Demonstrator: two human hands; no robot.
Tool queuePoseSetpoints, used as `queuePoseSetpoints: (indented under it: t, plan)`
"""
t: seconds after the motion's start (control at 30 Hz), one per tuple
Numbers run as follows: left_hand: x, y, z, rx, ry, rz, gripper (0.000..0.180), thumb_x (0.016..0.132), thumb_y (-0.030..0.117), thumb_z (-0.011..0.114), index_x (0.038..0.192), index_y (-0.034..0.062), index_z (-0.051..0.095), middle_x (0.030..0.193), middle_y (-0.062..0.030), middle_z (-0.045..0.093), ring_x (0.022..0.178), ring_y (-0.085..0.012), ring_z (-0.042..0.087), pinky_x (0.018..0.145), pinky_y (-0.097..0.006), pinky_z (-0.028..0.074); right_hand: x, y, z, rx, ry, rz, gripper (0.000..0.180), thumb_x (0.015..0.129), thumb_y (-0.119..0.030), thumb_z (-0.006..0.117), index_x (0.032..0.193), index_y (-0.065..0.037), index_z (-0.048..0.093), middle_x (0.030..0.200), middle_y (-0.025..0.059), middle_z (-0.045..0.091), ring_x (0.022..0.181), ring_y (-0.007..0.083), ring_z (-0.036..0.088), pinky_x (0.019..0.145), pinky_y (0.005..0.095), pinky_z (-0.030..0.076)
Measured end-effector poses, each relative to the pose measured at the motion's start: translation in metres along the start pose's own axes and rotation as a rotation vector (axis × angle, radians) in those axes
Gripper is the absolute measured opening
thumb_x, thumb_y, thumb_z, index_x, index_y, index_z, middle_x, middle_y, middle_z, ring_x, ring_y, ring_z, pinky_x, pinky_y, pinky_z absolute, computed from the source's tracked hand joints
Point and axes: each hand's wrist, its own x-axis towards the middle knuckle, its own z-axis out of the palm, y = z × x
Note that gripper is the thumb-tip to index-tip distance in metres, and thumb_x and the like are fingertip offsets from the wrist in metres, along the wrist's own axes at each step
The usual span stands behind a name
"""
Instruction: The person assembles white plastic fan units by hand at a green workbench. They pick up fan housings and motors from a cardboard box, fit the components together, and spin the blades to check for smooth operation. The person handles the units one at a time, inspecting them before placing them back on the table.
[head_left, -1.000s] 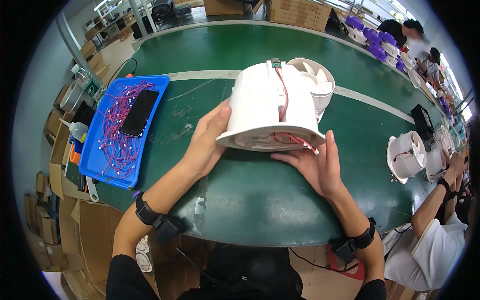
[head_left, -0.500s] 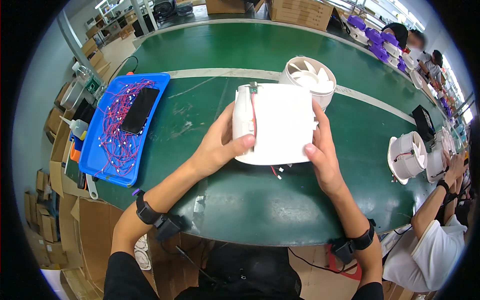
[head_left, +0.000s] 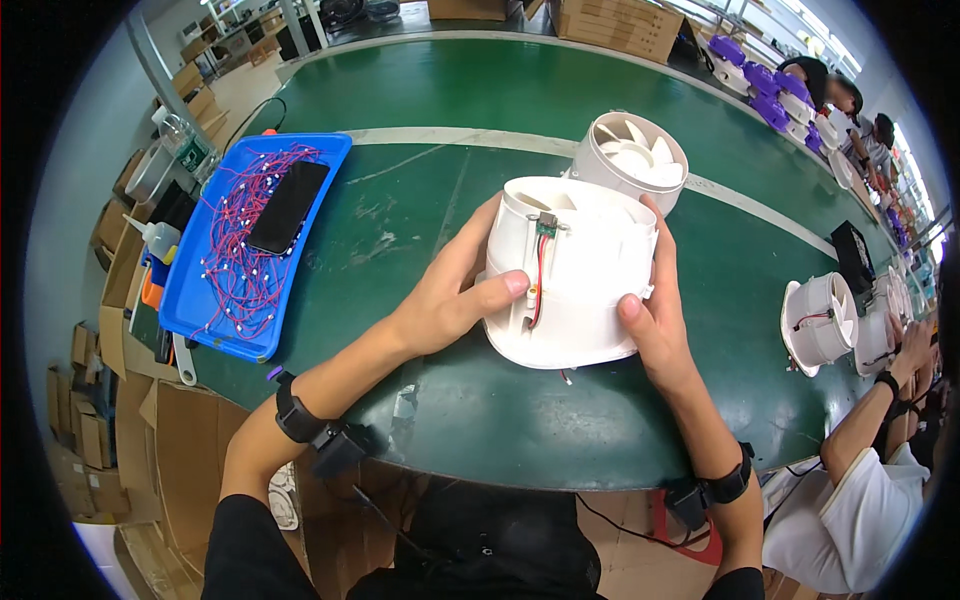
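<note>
Between my two hands is a white fan housing (head_left: 590, 285), its round opening tilted up and its wider flange toward me. My left hand (head_left: 455, 295) grips its left side, thumb beside a red and black wire lead (head_left: 541, 275) that runs down from a small green circuit board (head_left: 547, 226). My right hand (head_left: 660, 320) clasps the other side, thumb on the front wall and fingers behind. Just beyond stands a second fan housing (head_left: 625, 160) with white blades showing. A small wire end pokes out below the held housing.
To the left, a blue tray (head_left: 225, 343) holds many red-purple wire leads and a black phone (head_left: 290, 208). Bottles stand beyond it. At right are another fan housing (head_left: 820, 320), a black box (head_left: 851, 255) and a co-worker's hands (head_left: 912, 350). Purple and white parts (head_left: 765, 90) line the far right.
The housing in my hands has tilted, so its round opening and wired side now show more. It has come slightly nearer and to the right. The view has shifted a little.
</note>
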Motion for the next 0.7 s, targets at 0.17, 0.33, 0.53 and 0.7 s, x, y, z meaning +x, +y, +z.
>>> queuePoseSetpoints:
  t: [0.17,0.33,0.53,0.7]
  plan:
    - [0.0,-0.004,0.0,0.005,0.001,0.013,0.09,0.085,0.035,0.066,0.149,-0.0055,0.018,0.147,-0.0207,0.035,0.139,-0.0292,0.034,0.114,-0.04,0.025,0.0,0.004,-0.003,-0.033,-0.007,-0.016,0.098,0.086,-0.045,0.063,0.152,0.003,0.01,0.147,0.0282,0.028,0.139,0.0354,0.03,0.114,0.0425,0.023]
    - [-0.001,-0.001,0.001,0.028,0.011,-0.016,0.091,0.084,0.036,0.067,0.149,-0.0054,0.018,0.147,-0.02,0.036,0.138,-0.0288,0.035,0.114,-0.04,0.026,0.0,0.003,-0.001,-0.022,-0.006,-0.01,0.099,0.085,-0.043,0.066,0.152,0.002,0.01,0.148,0.0273,0.029,0.139,0.0348,0.03,0.114,0.0424,0.023]
    - [-0.004,-0.007,-0.002,0.233,0.079,0.058,0.105,0.078,0.039,0.074,0.15,-0.0068,0.014,0.147,-0.0225,0.036,0.137,-0.0308,0.036,0.114,-0.039,0.027,-0.002,-0.001,0.001,-0.019,-0.035,-0.002,0.098,0.085,-0.039,0.068,0.153,0.0,0.009,0.149,0.0266,0.028,0.14,0.0349,0.029,0.115,0.0429,0.024]
    - [-0.005,0.001,0.001,0.32,0.039,0.012,0.114,0.074,0.033,0.08,0.151,-0.0068,0.006,0.148,-0.0246,0.034,0.139,-0.0326,0.034,0.115,-0.039,0.025,-0.002,-0.001,0.0,-0.005,-0.047,0.04,0.095,0.086,-0.038,0.067,0.153,0.0,0.011,0.151,0.0258,0.026,0.141,0.035,0.03,0.115,0.0431,0.026]
